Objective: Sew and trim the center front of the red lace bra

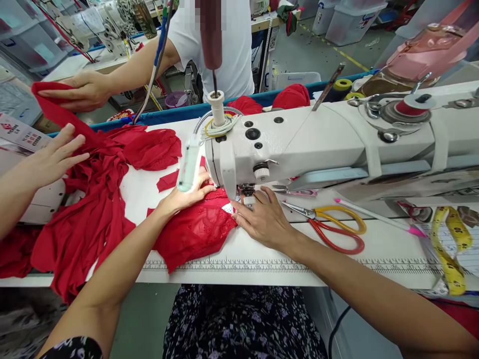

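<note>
Red lace fabric (196, 227) lies on the white sewing machine bed, its upper edge beside the needle area of the sewing machine (299, 144). My left hand (189, 194) rests on the fabric's upper left, fingers stretched out over the cloth. At the fabric's right edge, my right hand (265, 219) has its thumb and forefinger closed on the cloth beside a small white label (227, 208). Its other fingers bend near the presser foot (247, 192), which they partly hide. A small red scrap (167, 181) lies left of the machine head.
Scissors (333, 224), a pink-tipped pen (381, 217) and a yellow tape measure (451, 249) lie right. A red fabric heap (93, 199) covers the left side. Across the table, a person's hand (84, 92) holds red cloth; another person's hand (56, 154) reaches in from the left.
</note>
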The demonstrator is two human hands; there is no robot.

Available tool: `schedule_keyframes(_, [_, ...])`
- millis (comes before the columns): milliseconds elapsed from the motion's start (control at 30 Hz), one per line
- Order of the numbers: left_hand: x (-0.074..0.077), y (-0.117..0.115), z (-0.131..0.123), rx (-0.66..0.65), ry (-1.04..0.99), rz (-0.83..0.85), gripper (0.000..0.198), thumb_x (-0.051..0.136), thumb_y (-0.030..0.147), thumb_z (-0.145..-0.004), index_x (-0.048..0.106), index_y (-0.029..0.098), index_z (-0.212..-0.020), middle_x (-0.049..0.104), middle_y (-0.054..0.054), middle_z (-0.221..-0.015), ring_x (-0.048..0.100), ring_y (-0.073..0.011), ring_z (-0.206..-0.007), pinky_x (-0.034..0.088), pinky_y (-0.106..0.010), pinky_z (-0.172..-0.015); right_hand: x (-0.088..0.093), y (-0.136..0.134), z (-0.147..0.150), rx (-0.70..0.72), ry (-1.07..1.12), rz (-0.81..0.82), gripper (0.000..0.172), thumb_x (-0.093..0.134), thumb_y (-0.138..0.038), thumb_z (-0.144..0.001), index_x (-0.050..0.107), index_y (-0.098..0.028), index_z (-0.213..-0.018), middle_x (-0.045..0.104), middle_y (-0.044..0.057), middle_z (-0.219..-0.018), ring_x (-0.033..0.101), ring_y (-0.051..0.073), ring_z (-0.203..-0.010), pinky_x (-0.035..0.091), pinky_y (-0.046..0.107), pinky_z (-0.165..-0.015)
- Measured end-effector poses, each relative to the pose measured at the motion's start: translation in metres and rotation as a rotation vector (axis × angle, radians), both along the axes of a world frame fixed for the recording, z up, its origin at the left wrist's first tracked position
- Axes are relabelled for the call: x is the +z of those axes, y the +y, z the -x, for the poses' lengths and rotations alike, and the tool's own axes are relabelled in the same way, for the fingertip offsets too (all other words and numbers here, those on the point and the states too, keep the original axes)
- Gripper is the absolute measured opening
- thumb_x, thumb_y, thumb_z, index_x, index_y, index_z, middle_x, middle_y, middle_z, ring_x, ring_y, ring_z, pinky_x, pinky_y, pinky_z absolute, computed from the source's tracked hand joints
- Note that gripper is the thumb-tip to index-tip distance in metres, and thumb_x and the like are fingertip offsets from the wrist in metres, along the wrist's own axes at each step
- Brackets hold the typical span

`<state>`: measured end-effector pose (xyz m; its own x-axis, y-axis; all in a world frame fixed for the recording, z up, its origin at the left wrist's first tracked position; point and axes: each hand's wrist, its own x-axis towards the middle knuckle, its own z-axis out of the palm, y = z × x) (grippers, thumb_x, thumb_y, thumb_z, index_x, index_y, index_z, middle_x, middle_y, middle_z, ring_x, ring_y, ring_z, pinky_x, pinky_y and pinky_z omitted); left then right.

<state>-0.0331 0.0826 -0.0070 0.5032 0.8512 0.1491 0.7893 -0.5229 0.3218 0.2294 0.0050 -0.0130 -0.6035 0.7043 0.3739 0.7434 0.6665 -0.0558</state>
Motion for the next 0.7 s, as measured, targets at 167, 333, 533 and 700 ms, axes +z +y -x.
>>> schedule_keyframes(167, [0.017, -0.018, -0.010, -0.064, 0.000, -0.054, 0.023, 0.047, 0.030, -0.096, 0.057, 0.020, -0.078, 0.057, 0.000, -0.068, 0.054, -0.0148, -0.067, 0.049, -0.031, -0.073, 0.001, 0.000, 0.000, -0.006, -0.002, 0.014, 0.033, 0.045, -0.038, -0.101, 0.072, -0.024, -0.114, 0.065, 0.009, -0.093, 0.048, 0.025, -0.094, 0.025, 0.046, -0.102])
schedule_keyframes(333, [0.028, -0.049, -0.024, -0.186, 0.112, -0.193, 0.021, 0.047, 0.033, -0.098, 0.056, 0.019, -0.086, 0.058, -0.003, -0.075, 0.054, -0.0168, -0.069, 0.047, -0.033, -0.068, -0.001, 0.000, -0.001, 0.002, -0.001, 0.034, 0.034, 0.044, -0.040, -0.102, 0.072, -0.024, -0.112, 0.066, 0.008, -0.095, 0.048, 0.025, -0.095, 0.026, 0.046, -0.102])
schedule_keyframes(533, [0.022, -0.061, -0.040, -0.139, 0.124, -0.199, 0.019, 0.046, 0.026, -0.100, 0.061, 0.019, -0.092, 0.062, -0.005, -0.085, 0.055, -0.0177, -0.077, 0.044, -0.033, -0.070, -0.002, 0.000, -0.001, 0.003, -0.003, 0.043, 0.034, 0.044, -0.041, -0.101, 0.073, -0.024, -0.104, 0.066, 0.008, -0.104, 0.048, 0.024, -0.097, 0.025, 0.046, -0.105])
schedule_keyframes(700, [0.022, -0.063, -0.050, -0.131, 0.200, -0.265, 0.024, 0.043, 0.022, -0.101, 0.062, 0.017, -0.087, 0.059, -0.004, -0.078, 0.052, -0.0175, -0.072, 0.044, -0.035, -0.073, -0.001, 0.001, -0.001, 0.004, -0.011, 0.043, 0.035, 0.044, -0.043, -0.101, 0.073, -0.023, -0.098, 0.067, 0.008, -0.105, 0.047, 0.024, -0.098, 0.025, 0.047, -0.104])
